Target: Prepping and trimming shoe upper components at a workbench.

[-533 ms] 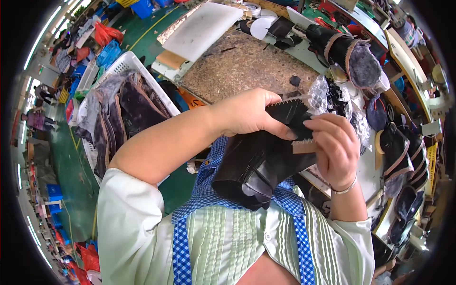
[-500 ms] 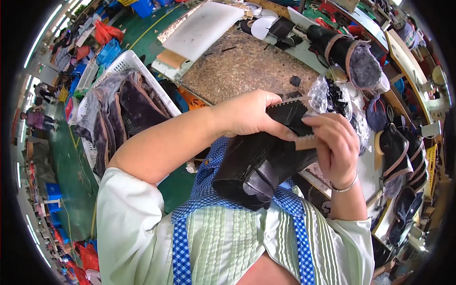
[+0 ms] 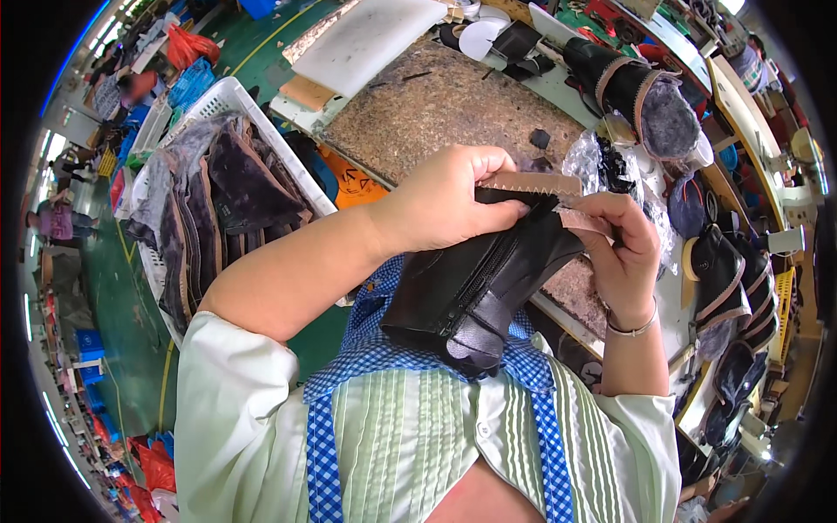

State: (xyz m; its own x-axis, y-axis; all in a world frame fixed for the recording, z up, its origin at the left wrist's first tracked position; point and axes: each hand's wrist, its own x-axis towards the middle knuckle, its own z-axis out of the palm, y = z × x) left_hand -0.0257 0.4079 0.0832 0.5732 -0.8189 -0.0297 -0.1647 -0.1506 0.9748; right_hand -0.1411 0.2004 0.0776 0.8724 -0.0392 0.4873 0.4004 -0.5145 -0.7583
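A black leather boot upper [image 3: 478, 281] lies across my lap against the blue checked apron [image 3: 349, 349], its zipper running lengthwise along the side. Along its top edge runs a tan band [image 3: 540, 184] with zigzag stitching. My left hand [image 3: 458, 196] pinches this top edge from the left, thumb on the black leather. Closed on the right part of the same edge, my right hand [image 3: 623, 244] has thumb and fingers at a tan flap of the band. The inside of the upper is mostly hidden by the hands.
Left stands a white plastic crate [image 3: 225, 94] with several fur-lined dark pieces [image 3: 248, 179]. Ahead is a worn brown work board [image 3: 427, 113] with a white slab [image 3: 370, 39] at its far left. Clear plastic wrap [image 3: 582, 164] and fur-lined boots [image 3: 667, 118] lie right.
The boot upper has turned so its zipper and the tan band face up more. Both hands have shifted along the top edge, the right one slightly up.
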